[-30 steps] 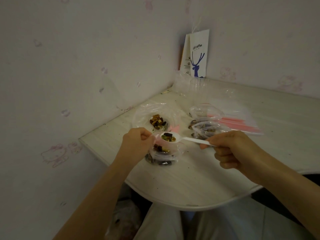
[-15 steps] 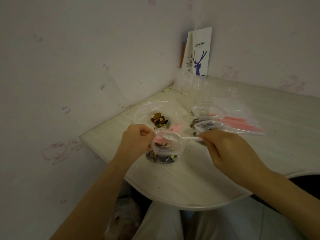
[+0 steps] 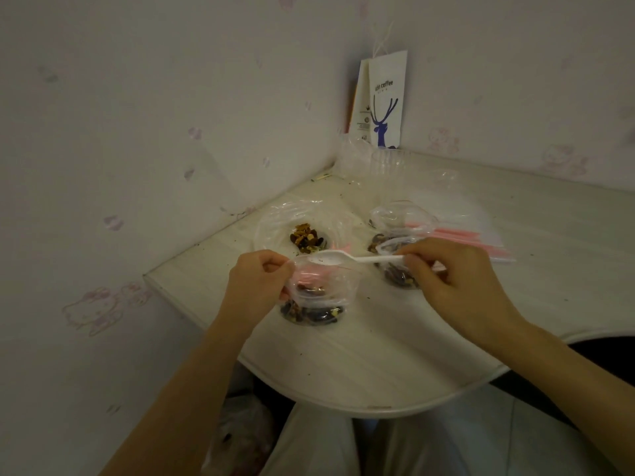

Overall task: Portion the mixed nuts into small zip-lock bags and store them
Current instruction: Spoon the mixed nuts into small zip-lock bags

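My left hand point(image 3: 256, 281) pinches the left rim of a small clear zip-lock bag point(image 3: 318, 298) with a pink seal, holding its mouth open; mixed nuts lie in its bottom. My right hand point(image 3: 446, 283) grips the handle of a white plastic spoon point(image 3: 347, 258), whose empty bowl hovers over the bag's mouth. Behind it a pile of mixed nuts point(image 3: 307, 238) lies on a large clear bag point(image 3: 275, 221). Two filled small bags sit partly behind my right hand, one near point(image 3: 397, 278) and one farther back point(image 3: 395, 219).
A stack of unused zip-lock bags with pink seals point(image 3: 474, 240) lies at the right. A white paper coffee bag point(image 3: 385, 101) and clear plastic cups point(image 3: 388, 163) stand in the corner. The table's rounded edge point(image 3: 360, 408) is above my lap. Crumbs dot the tabletop.
The spoon was loaded a second ago; it tipped into the held bag and now its bowl is empty above the mouth. My right hand moved left and closer to the bag.
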